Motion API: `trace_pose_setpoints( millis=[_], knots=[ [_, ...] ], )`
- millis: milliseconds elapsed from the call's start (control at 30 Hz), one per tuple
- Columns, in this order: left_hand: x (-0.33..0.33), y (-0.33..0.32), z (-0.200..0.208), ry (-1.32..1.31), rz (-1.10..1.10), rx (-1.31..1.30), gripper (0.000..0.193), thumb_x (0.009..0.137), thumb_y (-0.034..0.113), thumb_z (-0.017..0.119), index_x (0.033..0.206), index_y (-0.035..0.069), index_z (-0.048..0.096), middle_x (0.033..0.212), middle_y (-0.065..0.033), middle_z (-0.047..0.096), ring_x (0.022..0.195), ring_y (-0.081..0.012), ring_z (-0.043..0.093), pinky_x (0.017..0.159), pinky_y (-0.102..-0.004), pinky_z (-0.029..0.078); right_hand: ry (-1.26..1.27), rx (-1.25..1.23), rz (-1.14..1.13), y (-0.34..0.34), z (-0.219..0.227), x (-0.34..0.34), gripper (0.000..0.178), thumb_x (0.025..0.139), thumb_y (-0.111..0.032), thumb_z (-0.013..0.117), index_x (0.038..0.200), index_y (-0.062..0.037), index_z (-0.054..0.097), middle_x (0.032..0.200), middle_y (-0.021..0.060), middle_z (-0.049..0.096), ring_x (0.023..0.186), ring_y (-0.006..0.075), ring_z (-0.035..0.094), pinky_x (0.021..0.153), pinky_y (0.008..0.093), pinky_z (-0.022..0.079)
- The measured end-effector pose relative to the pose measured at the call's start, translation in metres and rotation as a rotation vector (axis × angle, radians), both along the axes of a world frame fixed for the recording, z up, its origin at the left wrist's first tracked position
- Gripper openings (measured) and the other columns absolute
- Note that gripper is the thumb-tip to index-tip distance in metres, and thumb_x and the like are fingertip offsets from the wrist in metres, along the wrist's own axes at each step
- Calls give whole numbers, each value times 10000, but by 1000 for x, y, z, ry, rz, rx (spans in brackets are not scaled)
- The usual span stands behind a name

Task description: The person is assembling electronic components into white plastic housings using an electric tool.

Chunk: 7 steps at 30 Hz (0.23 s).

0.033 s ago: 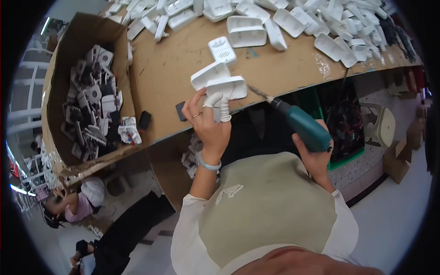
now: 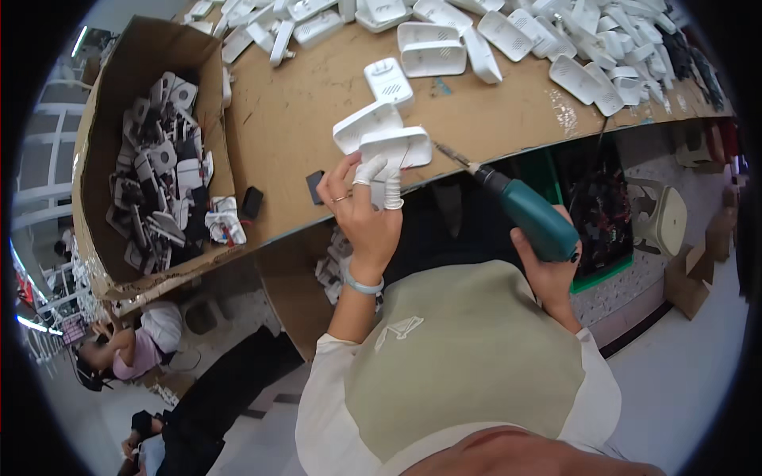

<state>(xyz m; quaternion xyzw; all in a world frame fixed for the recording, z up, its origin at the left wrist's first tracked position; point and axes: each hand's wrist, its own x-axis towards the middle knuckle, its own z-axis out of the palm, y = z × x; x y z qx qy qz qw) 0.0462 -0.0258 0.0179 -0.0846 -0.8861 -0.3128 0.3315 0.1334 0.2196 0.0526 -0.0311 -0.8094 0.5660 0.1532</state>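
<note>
My left hand [image 2: 367,218] has white wraps on two fingers and is closed on the near side of a white plastic casing half [image 2: 409,149] at the table's front edge. Thin wires show inside that casing. Another white casing half [image 2: 365,125] lies open side up, touching it from behind. My right hand [image 2: 548,266] is wrapped round a teal electric screwdriver [image 2: 530,213], whose bit points up and left, a little to the right of the casing. Beyond them a white casing with slots [image 2: 388,82] lies on the table. A small black block [image 2: 315,188] sits left of my fingers.
A cardboard box [image 2: 95,190] with many small white and black parts stands at the left. White casings [image 2: 508,36] are heaped along the table's far side. Below the table at right is a green-rimmed crate [image 2: 603,274] beside a pale stool [image 2: 663,218]. Other people [image 2: 147,341] are at lower left.
The whole view has shifted very slightly. Both hands keep their hold, and the casing and electric screwdriver stay in the same relation.
</note>
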Motion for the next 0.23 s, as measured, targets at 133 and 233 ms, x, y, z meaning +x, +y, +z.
trace_pose_setpoints(
  millis=[133, 233],
  knots=[
    [13, -8, -8, -149, -61, 51, 331, 822, 117, 814, 1144, 85, 748, 1110, -66, 659, 1068, -306, 525, 953, -469, 419, -34, -2, 23, 1, -8, -2, 309, 847, -95, 851, 1038, -2, 626, 936, 26, 608, 802, 92, 571, 697, 227, 468],
    [16, -10, -7, -237, -91, -168, 315, 834, 107, 797, 1145, 91, 747, 1139, -85, 655, 1067, -305, 523, 956, -463, 419, -9, 65, 76, 0, -12, 0, 315, 852, -102, 848, 1064, -13, 633, 964, 38, 608, 789, 110, 575, 696, 226, 466]
  ],
)
